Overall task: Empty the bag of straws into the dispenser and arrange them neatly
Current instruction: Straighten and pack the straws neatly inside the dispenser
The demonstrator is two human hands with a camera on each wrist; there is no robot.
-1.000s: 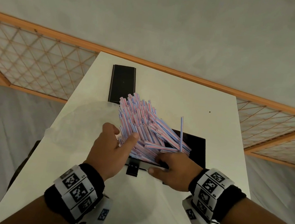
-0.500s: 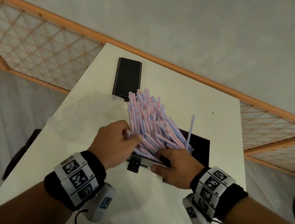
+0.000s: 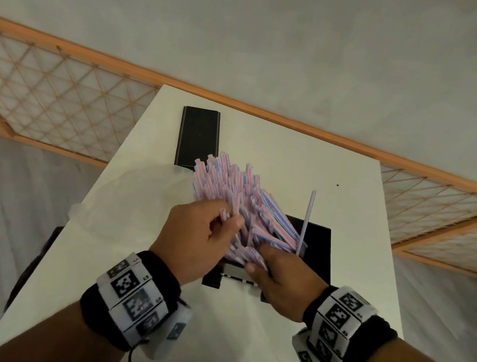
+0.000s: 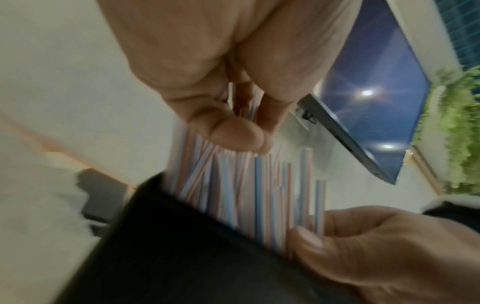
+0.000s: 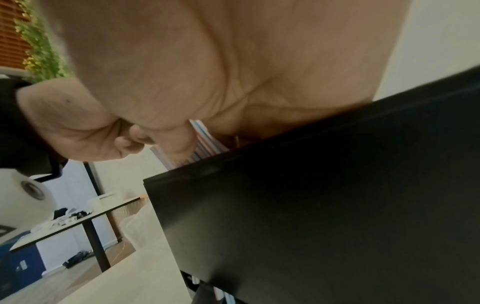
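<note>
Striped straws [image 3: 240,208] now pinched in my left hand [image 3: 194,238], lifted for straightening; my right hand [image 3: 282,279] curls around the bunch at the dispenser [image 3: 317,250].

No legible text; wristbands [image 3: 133,294] carry only square coded markers.

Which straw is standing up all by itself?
The pale straw at the right edge of the pile, over the black dispenser. It stands nearly upright and alone; the other straws lean together in one fanned bunch.

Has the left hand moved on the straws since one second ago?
Yes. The left hand has closed: before it lay flat against the straws above the dispenser, now it pinches some.
</note>
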